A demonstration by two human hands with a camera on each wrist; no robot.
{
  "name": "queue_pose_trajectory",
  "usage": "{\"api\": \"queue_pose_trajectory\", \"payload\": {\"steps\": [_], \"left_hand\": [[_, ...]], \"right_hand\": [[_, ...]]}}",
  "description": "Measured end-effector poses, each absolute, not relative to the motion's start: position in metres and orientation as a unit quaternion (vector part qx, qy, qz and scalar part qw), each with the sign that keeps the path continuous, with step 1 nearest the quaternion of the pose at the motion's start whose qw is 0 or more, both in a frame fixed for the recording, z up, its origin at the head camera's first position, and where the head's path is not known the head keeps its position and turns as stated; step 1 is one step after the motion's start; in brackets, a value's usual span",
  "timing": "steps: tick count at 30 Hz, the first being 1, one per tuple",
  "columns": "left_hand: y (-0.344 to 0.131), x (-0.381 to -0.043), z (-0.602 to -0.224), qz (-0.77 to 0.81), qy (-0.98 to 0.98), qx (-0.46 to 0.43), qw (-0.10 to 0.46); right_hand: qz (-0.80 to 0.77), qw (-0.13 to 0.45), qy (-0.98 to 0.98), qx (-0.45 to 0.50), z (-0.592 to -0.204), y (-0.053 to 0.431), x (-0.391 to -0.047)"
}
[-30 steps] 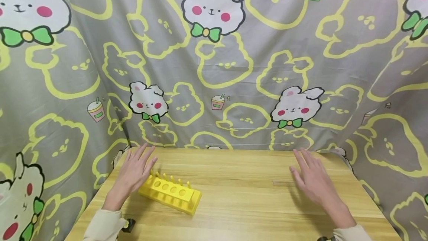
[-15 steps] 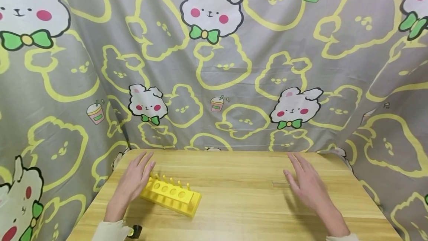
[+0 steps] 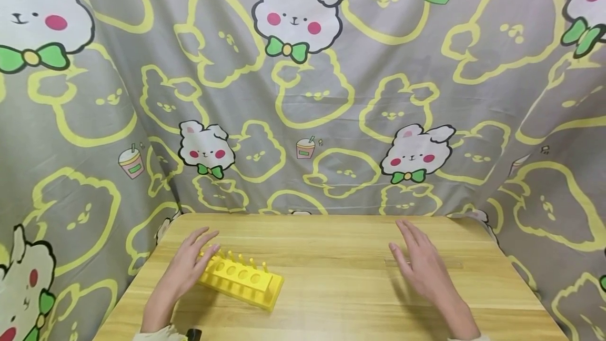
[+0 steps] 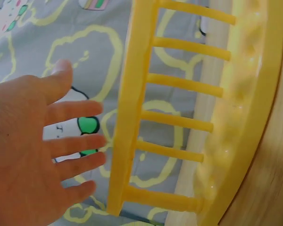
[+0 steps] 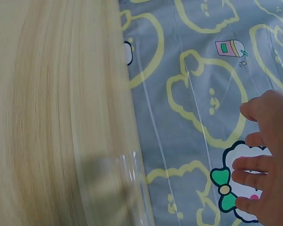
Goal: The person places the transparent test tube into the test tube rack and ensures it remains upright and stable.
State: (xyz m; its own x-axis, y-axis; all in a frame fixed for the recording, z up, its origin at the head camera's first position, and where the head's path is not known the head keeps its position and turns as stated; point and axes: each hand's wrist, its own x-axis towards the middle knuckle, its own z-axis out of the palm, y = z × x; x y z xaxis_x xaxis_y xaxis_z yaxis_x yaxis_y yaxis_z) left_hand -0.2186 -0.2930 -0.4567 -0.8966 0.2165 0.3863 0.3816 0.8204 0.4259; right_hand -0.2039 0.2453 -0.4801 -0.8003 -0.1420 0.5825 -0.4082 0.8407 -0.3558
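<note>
A yellow test tube rack [image 3: 242, 277] with a row of round holes and upright pegs stands on the left of the table. My left hand [image 3: 182, 272] hovers beside its far left end, fingers spread and holding nothing. In the left wrist view the palm [image 4: 33, 146] faces the rack's top bar [image 4: 132, 99], with space between. On the right, a clear tube [image 3: 453, 264] lies flat on the wood, its middle hidden behind my right hand [image 3: 426, 272]. That hand hangs over it with relaxed, bare fingers. One end of the tube [image 5: 136, 188] appears in the right wrist view.
The wood-grain table [image 3: 326, 299] has a patterned grey curtain [image 3: 303, 93] with rabbit prints hanging behind it and along both sides. A dark band [image 3: 193, 334] sits at the left cuff.
My right hand has shifted leftward and slightly back toward me, over the tube. The left hand has come a little nearer to me along the rack. Rack and tube stay put.
</note>
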Motion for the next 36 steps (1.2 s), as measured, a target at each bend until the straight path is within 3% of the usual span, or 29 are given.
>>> {"api": "queue_pose_trajectory", "payload": {"steps": [9, 36], "left_hand": [[-0.301, -0.212, -0.453, -0.279, -0.937, -0.164, 0.133], [-0.312, -0.209, -0.457, -0.254, -0.940, -0.196, 0.115]], "right_hand": [[0.264, 0.273, -0.914, 0.143, -0.482, 0.235, -0.204], [0.318, 0.259, -0.896, 0.171, -0.490, 0.199, -0.194]]}}
